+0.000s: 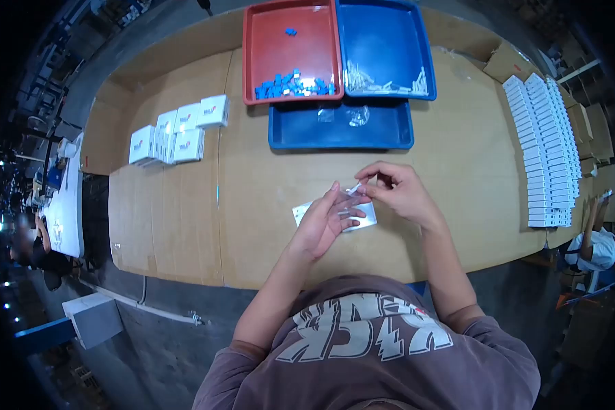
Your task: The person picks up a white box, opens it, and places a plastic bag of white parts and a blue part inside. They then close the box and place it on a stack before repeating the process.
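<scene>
Both hands are raised over a flat white item (366,217) lying on the cardboard-covered table (253,198). My right hand (396,191) pinches a small white piece (353,189) between thumb and fingers. Just left of it, my left hand (324,222) is turned palm up, with its fingers around what looks like a clear plastic bag (346,202). The white piece is at the bag's upper edge; whether it is inside I cannot tell. My left hand partly hides the flat white item.
Ahead stand a red tray (290,58) with blue pieces, a blue tray (386,48) with white pieces, and a lower blue tray (294,130) with clear plastic. White boxes (188,145) stand left, stacked boxes (540,157) right. People (594,246) are at both sides.
</scene>
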A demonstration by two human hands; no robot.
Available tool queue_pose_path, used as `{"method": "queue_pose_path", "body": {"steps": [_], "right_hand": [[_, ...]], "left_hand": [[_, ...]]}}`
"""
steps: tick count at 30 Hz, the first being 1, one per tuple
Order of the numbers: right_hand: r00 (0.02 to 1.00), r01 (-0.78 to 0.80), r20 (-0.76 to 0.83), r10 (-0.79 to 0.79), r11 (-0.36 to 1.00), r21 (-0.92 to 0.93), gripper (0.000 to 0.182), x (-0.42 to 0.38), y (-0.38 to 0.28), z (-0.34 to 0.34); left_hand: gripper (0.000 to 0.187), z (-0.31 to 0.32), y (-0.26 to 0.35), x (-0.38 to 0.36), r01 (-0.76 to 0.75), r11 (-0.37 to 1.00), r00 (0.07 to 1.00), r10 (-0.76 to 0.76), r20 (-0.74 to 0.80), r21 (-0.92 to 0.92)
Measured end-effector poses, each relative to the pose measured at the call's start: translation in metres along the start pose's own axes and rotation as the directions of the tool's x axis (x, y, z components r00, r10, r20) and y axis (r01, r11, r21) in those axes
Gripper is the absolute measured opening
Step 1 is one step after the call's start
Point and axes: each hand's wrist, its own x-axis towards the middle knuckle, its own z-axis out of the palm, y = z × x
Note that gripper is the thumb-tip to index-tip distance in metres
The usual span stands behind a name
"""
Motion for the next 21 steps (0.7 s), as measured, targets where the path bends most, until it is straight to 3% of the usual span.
{"method": "queue_pose_path", "body": {"steps": [2,8,11,16,21], "right_hand": [[0.989,-0.021,0.141,0.034,0.995,-0.095,0.015,0.004,-0.004,-0.006],[0.858,0.231,0.494,-0.143,0.965,-0.121,0.011,0.03,-0.008,-0.008],[0.825,0.213,0.551,-0.124,0.972,-0.1,0.009,0.033,-0.014,0.0],[0.797,0.315,0.592,-0.118,0.918,-0.241,0.012,0.03,-0.014,0.007],[0.819,0.296,0.554,-0.153,0.938,-0.179,0.019,0.02,-0.011,0.007]], "left_hand": [[0.055,-0.001,-0.004,-0.005,-0.004,1.0,1.0,0.004,-0.003,0.023],[0.049,-0.012,-0.014,-0.014,0.02,0.998,1.0,-0.02,-0.006,0.063],[0.047,-0.014,-0.019,-0.019,0.012,0.995,1.0,-0.01,-0.017,0.1],[0.049,-0.028,-0.026,-0.023,0.005,0.992,0.999,-0.001,-0.032,0.126],[0.051,-0.033,-0.027,-0.02,-0.006,1.0,1.0,0.006,-0.011,-0.01]]}}
